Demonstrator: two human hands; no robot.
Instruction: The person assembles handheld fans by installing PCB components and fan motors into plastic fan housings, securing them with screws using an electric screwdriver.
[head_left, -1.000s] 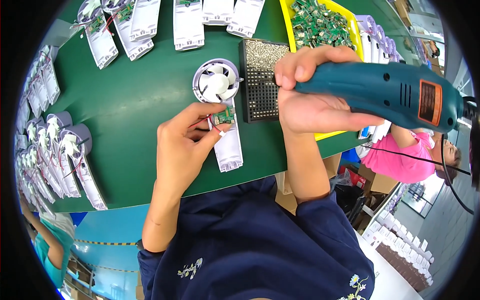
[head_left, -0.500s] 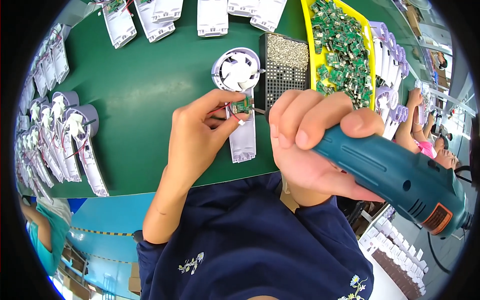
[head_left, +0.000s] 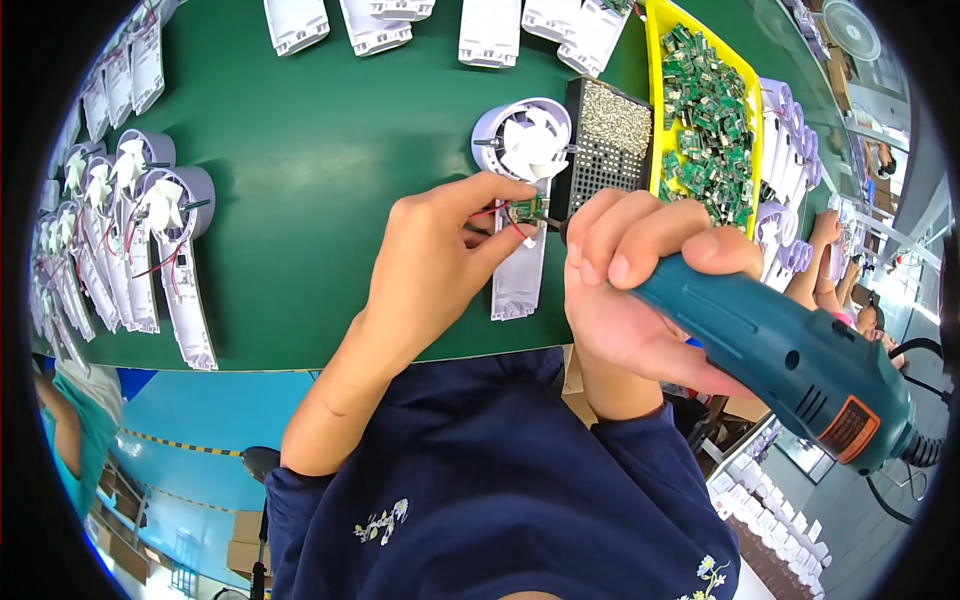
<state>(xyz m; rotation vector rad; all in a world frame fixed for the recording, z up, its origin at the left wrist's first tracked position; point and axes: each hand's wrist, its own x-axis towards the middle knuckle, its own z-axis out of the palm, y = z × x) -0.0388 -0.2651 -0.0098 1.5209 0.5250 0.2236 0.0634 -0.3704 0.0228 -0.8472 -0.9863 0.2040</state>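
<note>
My left hand (head_left: 435, 255) pinches a small green circuit board (head_left: 528, 209) between thumb and fingers. Red and dark wires with a white plug trail from the board. Beneath it lies a white handheld fan housing (head_left: 518, 285), its round head with white blades (head_left: 533, 143) pointing away from me. My right hand (head_left: 650, 275) is wrapped round a teal electric screwdriver (head_left: 770, 345), tilted with its cable end to the lower right. Its thin bit points left at the board's edge; whether the tip touches a screw is too small to tell.
A black screw tray (head_left: 608, 130) full of small screws stands right of the fan. Beside it is a yellow bin (head_left: 655, 100) of green circuit boards (head_left: 705, 110). More fan housings (head_left: 180, 260) line the left, with white shells (head_left: 490, 30) at the far edge. Other people work at the sides.
The view has shifted, so the table's things appear further right. Both hands keep their hold, and the board and screwdriver bit stay together over the fan housing.
</note>
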